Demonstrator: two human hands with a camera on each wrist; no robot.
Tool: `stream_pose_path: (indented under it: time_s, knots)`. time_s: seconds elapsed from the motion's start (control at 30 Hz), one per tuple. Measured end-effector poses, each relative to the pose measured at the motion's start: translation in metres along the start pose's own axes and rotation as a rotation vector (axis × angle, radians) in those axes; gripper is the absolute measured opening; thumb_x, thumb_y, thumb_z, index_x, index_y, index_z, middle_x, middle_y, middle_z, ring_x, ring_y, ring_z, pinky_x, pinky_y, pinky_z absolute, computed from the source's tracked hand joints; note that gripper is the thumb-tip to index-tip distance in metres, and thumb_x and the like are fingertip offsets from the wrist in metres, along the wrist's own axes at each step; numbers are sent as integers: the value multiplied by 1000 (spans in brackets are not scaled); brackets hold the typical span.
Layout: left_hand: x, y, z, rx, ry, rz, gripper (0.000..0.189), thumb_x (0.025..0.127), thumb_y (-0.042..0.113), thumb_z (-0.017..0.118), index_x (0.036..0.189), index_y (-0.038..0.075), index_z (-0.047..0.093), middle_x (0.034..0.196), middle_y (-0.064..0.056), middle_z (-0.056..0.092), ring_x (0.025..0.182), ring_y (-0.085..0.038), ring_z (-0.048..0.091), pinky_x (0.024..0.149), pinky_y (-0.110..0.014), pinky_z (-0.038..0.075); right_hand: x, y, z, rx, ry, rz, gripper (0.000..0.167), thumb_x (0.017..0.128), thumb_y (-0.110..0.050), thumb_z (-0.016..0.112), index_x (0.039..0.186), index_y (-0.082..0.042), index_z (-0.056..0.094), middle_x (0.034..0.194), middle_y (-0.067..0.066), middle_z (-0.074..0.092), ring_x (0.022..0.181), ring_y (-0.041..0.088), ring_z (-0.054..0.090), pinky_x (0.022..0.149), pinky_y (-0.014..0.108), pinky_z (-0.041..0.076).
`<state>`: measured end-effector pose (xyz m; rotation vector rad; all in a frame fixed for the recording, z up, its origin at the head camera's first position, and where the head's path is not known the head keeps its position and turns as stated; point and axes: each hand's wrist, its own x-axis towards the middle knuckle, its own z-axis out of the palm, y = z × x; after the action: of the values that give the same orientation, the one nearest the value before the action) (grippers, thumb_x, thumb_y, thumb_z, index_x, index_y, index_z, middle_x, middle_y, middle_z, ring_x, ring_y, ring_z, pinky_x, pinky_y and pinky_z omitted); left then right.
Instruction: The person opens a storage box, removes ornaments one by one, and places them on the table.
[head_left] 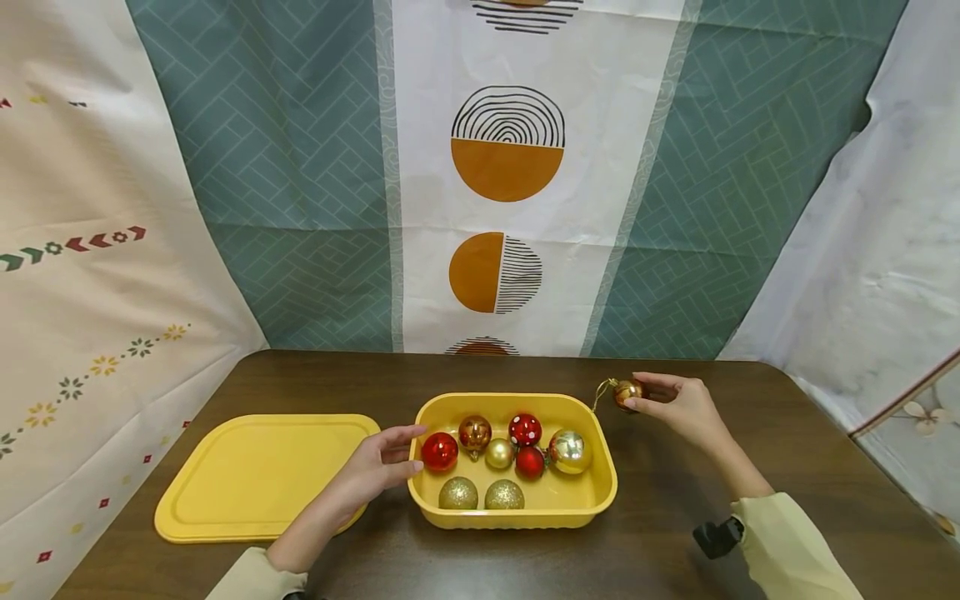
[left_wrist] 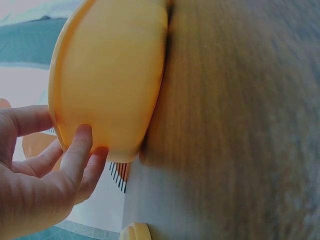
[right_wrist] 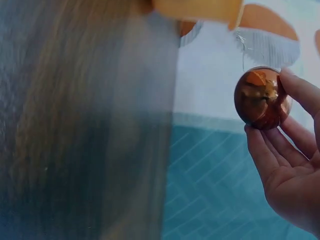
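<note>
My right hand (head_left: 686, 408) holds a shiny copper-brown Christmas bauble (right_wrist: 262, 97) by thumb and fingertips, to the right of the yellow box (head_left: 525, 518). A gold hanging loop (head_left: 602, 390) sticks out from the bauble toward the box. My left hand (head_left: 382, 458) rests at the box's left end, its loosely bent fingers (left_wrist: 80, 145) against the outer wall near the rim. Inside the box lie a shiny red bauble (head_left: 439, 452), a copper one (head_left: 475, 433), a white-dotted red one (head_left: 525, 429), a large pale gold one (head_left: 570, 452) and several others.
A yellow lid (head_left: 262, 471) lies flat on the dark wooden table (head_left: 517, 562), left of the box. Patterned curtains (head_left: 300, 167) hang along the table's back edge and both sides. A black strap device (head_left: 717, 537) sits at the right wrist.
</note>
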<state>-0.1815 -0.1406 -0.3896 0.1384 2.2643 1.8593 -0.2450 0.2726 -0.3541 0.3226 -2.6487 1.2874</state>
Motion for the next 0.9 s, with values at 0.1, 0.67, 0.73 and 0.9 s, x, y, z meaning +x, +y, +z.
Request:
stream_pose_path:
  time_s: [0.1, 0.67, 0.73, 0.9]
  knots:
    - [0, -1, 0, -2, -2, 0, 50, 81, 3, 63, 128, -1, 47, 123, -20, 49, 98, -24, 54, 78, -35, 53, 6, 7, 1, -9, 8, 28, 51, 77, -23, 73, 115, 7, 59, 110, 24, 61, 90, 16, 64, 69, 17, 51]
    - [-1, 2, 1, 0, 6, -17, 49, 81, 3, 63, 128, 0, 48, 124, -19, 48, 100, -25, 54, 78, -36, 52, 39, 38, 19, -197, -79, 90, 52, 77, -29, 72, 113, 7, 60, 104, 23, 63, 92, 31, 60, 76, 38, 51]
    - [-1, 2, 1, 0, 9, -21, 49, 81, 3, 64, 128, 0, 49, 124, -19, 49, 101, -25, 54, 78, -36, 52, 40, 37, 21, -203, -100, 92, 53, 77, -29, 72, 113, 7, 60, 103, 23, 64, 92, 31, 60, 76, 39, 51]
    - [-1, 1, 0, -2, 10, -20, 49, 81, 3, 64, 128, 0, 48, 124, -19, 49, 100, -26, 54, 78, -36, 52, 42, 36, 25, -213, -137, 109, 53, 77, -28, 72, 113, 8, 59, 102, 22, 64, 91, 31, 60, 76, 38, 51]
